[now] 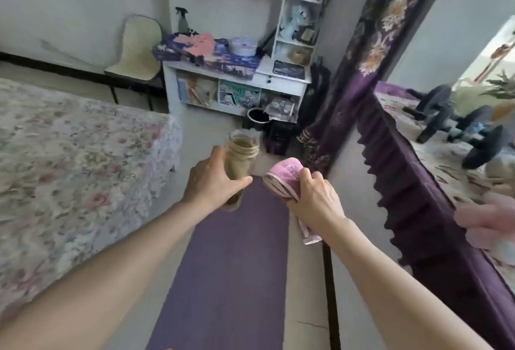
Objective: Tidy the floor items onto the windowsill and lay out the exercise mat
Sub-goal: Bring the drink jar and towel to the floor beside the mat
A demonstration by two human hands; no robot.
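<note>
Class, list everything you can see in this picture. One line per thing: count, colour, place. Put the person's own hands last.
exercise mat: one, purple, flat on the floor, centre
jar: one, clear glass, brownish contents, no lid, held above the mat
towel: one, pink, folded, held right of the jar
bed: one, floral cover, left
chair: one, cream, by the far wall
shelf unit: one, white, holding books and clutter, far centre
spray bottle: one, dark, on the shelf unit
bin: one, dark, on the floor by the shelf unit
curtain: one, purple floral, right
windowsill: one, purple-fringed floral cover, far right
left hand: grips the jar
right hand: grips the towel
</note>
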